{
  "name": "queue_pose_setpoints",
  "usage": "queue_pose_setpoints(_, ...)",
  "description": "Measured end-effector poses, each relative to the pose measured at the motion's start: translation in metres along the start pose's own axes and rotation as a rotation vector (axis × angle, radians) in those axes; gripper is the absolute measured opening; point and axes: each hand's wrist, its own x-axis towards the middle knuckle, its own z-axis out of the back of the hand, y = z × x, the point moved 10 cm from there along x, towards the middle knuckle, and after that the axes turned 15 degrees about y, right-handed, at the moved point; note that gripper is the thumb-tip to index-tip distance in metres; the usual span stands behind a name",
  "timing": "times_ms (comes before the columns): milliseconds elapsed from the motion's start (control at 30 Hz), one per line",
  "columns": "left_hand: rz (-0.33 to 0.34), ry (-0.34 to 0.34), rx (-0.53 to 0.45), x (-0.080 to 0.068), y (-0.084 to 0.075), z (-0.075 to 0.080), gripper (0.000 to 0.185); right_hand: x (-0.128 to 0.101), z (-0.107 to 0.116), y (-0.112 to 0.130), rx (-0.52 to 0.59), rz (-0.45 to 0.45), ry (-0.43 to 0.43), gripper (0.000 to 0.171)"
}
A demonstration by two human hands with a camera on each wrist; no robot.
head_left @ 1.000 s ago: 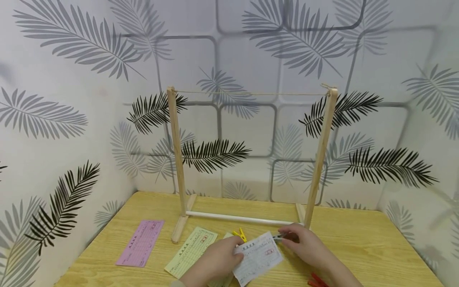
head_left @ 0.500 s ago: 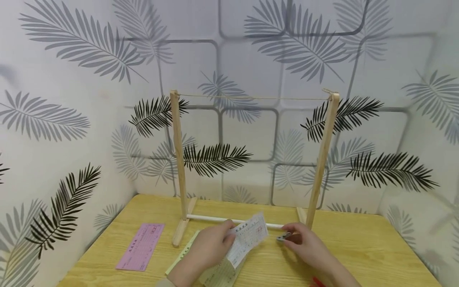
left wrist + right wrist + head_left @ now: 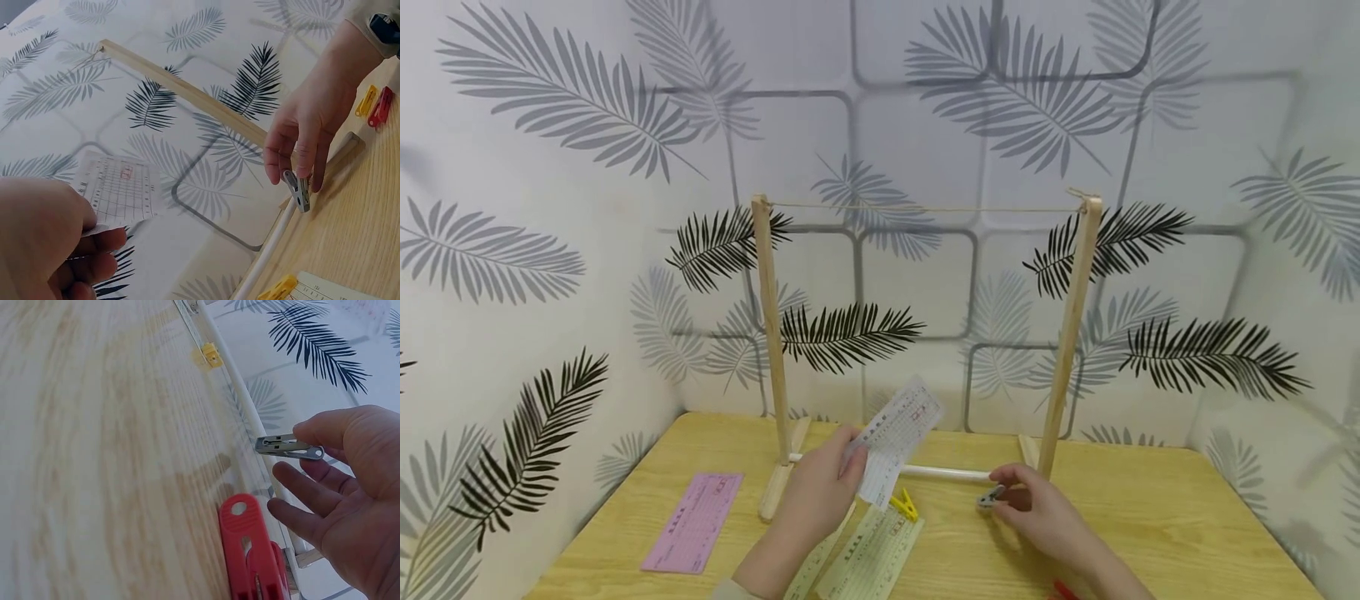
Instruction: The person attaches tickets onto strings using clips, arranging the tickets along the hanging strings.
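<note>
My left hand pinches a white printed paper slip between thumb and fingers, its free end raised up and to the right. In the left wrist view the red stamp on the slip shows. A grey clothespin is pinched between the thumb and fingertips of my right hand, low over the table by the rack's white bar. The clothespin and the slip are apart. A yellow clothespin lies at the top end of a pale green slip, below the white one.
A wooden rack with two posts and a string between their tops stands at the back. A pink slip lies at left. Another pale green slip is partly behind my left arm. Red and yellow clothespins lie at right.
My left hand has moved left and up with the white slip, away from the clothespin, and the slip now stands higher. My right hand has stayed nearly in place. The yellow clothespin shows again.
</note>
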Motion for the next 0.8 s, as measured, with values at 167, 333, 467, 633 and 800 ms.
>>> queue_pose_setpoints(167, 0.023, -0.031, -0.126, 0.002, 0.004, 0.012, 0.019, 0.000, 0.000, 0.004, 0.047, 0.032, -0.004, 0.037)
queue_pose_setpoints(333, 0.013, -0.047, -0.251, 0.008, 0.011, 0.020, 0.019, 0.002, 0.002, 0.014, 0.058, 0.066, -0.023, 0.032)
queue_pose_setpoints(467, -0.033, -0.092, -0.349, 0.011, 0.012, 0.031, 0.018, 0.008, 0.006, 0.031, 0.023, 0.102, -0.024, 0.030)
queue_pose_setpoints(633, -0.040, -0.167, -0.363, 0.010, 0.013, 0.045, 0.018, 0.018, 0.016, 0.061, -0.104, 0.133, -0.040, 0.028)
queue_pose_setpoints(800, -0.025, -0.213, -0.338, 0.014, 0.017, 0.056, 0.017, 0.029, 0.030, 0.093, -0.231, 0.167, -0.089, 0.027)
